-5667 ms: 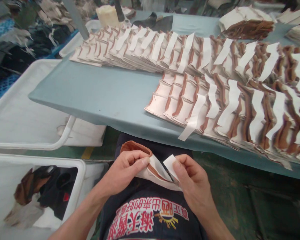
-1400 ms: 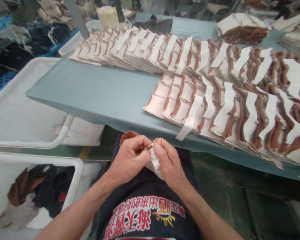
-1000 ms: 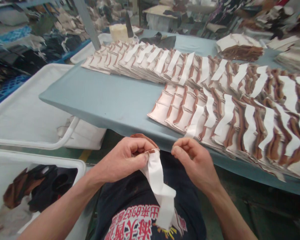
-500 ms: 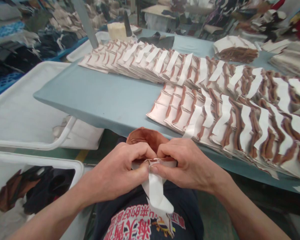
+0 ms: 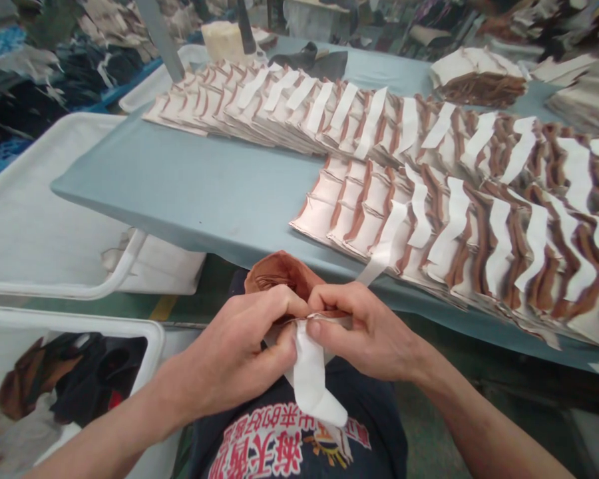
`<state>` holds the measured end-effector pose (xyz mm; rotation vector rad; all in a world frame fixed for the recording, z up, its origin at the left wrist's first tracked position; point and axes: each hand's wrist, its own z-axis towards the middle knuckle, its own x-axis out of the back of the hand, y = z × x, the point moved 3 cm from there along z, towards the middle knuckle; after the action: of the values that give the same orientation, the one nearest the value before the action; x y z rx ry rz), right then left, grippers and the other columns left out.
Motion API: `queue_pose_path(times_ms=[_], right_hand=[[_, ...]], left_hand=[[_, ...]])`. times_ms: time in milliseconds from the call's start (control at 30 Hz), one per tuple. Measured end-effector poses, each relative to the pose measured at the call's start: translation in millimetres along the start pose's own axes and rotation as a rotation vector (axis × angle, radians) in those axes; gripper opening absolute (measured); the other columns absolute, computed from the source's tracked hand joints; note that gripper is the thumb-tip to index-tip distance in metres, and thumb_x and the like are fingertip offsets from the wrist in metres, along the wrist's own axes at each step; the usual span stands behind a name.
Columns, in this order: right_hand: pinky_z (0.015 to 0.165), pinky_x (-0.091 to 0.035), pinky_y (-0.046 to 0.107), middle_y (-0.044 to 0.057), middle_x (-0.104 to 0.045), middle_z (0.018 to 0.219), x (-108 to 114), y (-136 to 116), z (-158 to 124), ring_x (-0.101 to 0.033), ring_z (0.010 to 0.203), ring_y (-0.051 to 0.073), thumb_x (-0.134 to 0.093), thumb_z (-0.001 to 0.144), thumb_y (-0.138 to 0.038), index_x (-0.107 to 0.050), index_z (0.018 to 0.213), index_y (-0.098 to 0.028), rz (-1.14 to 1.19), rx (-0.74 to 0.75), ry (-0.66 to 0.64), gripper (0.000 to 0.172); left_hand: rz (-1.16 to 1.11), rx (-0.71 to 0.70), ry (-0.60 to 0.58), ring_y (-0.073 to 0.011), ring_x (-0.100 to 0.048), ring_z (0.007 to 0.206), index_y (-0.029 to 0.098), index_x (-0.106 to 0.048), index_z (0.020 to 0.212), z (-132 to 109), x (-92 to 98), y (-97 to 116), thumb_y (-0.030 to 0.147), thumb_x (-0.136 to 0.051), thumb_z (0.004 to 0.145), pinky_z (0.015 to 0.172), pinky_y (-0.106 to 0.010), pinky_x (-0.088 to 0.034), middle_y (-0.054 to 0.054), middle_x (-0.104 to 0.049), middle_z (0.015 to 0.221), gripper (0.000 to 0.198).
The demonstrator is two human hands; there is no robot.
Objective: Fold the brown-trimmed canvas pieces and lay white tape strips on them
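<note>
Between my hands, over my lap, is a brown leather piece with a pale lining, curved into a ring. My left hand pinches its near edge, thumb and fingers closed. Close beside it, my right hand pinches the same edge. A white strip hangs down from between my thumbs and bends at its lower end. My fingertips hide how the strip meets the edge. Ahead on the blue-grey table lies a row of overlapping pale-and-brown pieces, several with white strips on them.
A longer overlapping row lies behind. Stacked pieces sit at the back right, with dark pieces near the middle. White bins stand at the left; one bin holds dark and brown scraps. A metal post rises at the far left corner.
The view has tipped down slightly. My right thumb has bent and shifted at the edge, and the white strip hangs flatter below it. Both hands keep their pinch on the leather piece.
</note>
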<state>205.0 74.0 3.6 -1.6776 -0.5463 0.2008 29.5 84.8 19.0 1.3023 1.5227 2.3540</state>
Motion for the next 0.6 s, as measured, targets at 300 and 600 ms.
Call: queue_pose_path(times_ms=[300,600], right_hand=[[0.051,-0.029,0.021,-0.006,-0.046,0.061,-15,12,-6,-0.035,0.054,0.008,-0.068,0.075,-0.035,-0.055,0.074,-0.019,0.494,-0.173,-0.028,0.021],[0.046,-0.024,0.022,-0.005,-0.049,0.057,-26,23,-16,-0.033,0.049,0.008,-0.068,0.073,-0.040,-0.060,0.072,-0.018,0.794,-0.256,0.014,0.024]], left_hand=[[0.084,-0.271,0.066,-0.0127,-0.065,0.068,0.022,-0.054,0.111,-5,-7.3,-2,0.002,-0.051,0.088,0.065,-0.023,-0.050,0.000,-0.071,0.083,0.030],[0.368,-0.538,0.165,-0.0141,-0.064,0.057,0.021,-0.055,0.114,-1,-11.9,-1,0.015,-0.049,0.101,0.053,-0.025,-0.049,-0.005,-0.075,0.077,0.015]])
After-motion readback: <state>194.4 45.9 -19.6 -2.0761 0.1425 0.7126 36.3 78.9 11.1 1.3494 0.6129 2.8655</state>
